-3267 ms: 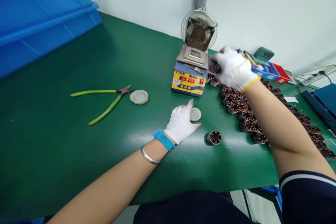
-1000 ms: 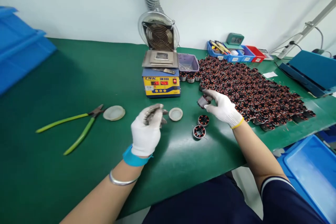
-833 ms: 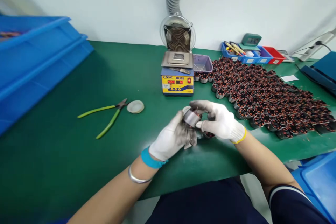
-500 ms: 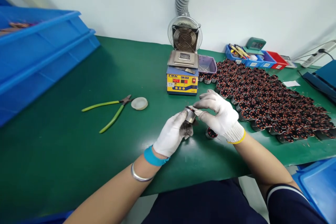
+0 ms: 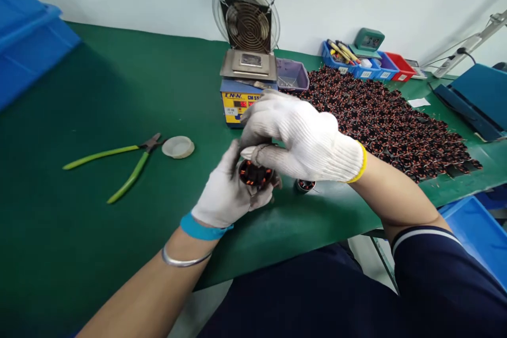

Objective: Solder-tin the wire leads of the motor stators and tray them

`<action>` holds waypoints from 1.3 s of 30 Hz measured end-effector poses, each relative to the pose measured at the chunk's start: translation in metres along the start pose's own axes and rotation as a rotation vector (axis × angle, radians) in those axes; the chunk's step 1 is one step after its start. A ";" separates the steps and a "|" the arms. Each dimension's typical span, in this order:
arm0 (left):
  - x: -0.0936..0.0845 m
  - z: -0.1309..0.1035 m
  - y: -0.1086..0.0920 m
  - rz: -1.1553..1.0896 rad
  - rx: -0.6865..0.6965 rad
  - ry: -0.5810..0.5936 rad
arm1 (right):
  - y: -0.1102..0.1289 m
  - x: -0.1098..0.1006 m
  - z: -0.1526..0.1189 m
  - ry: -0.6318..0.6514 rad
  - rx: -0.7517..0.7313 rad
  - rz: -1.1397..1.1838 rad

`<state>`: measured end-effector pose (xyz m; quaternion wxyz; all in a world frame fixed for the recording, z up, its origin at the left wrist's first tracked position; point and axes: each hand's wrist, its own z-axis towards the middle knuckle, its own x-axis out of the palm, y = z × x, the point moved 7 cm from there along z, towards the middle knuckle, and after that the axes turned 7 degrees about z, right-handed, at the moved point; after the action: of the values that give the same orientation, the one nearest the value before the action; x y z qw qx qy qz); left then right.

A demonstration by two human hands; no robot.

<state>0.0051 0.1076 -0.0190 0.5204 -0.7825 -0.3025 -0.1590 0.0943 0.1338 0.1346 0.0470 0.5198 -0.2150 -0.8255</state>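
My left hand [image 5: 224, 190], in a white glove with darkened fingertips, wraps round a motor stator [image 5: 255, 174]. The stator is a short metal can with a black inside and copper-orange windings, its open end tilted up toward me. Over its upper rim, my gloved right hand [image 5: 297, 137] is closed, thumb and fingertips drawn together. What those fingers pinch, if anything, is hidden. Another stator [image 5: 306, 185] stands alone on the green table, just right of and below my right hand.
Behind my hands is a yellow-blue solder pot [image 5: 249, 97] under a fume duct. Green-handled nippers [image 5: 130, 161] lie open beside a small white dish [image 5: 178, 147]. Rows of stators [image 5: 384, 127] fill the right side. Blue crates [image 5: 31, 42] stand at left, a purple tray [image 5: 292, 74] behind.
My view has swung right and closer. The held stator has tipped from showing its metal side to showing its open end. My right hand has moved over its rim and its fingers have closed.
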 end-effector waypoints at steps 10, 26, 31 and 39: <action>0.015 -0.001 0.001 -0.064 -0.013 0.201 | -0.003 -0.008 -0.004 -0.086 0.008 0.027; 0.033 -0.010 0.036 0.219 -0.221 0.559 | -0.055 0.031 -0.064 -0.008 0.194 0.486; 0.022 -0.001 0.047 0.214 -0.245 0.390 | -0.025 0.054 -0.060 0.155 -0.037 0.390; 0.039 -0.016 0.052 0.320 -0.247 0.584 | -0.032 0.054 -0.075 0.169 0.078 0.285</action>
<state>0.0689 0.0904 -0.0279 0.5047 -0.7985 0.0070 -0.3281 0.1399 0.1234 0.0490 0.1612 0.5529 -0.3137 -0.7549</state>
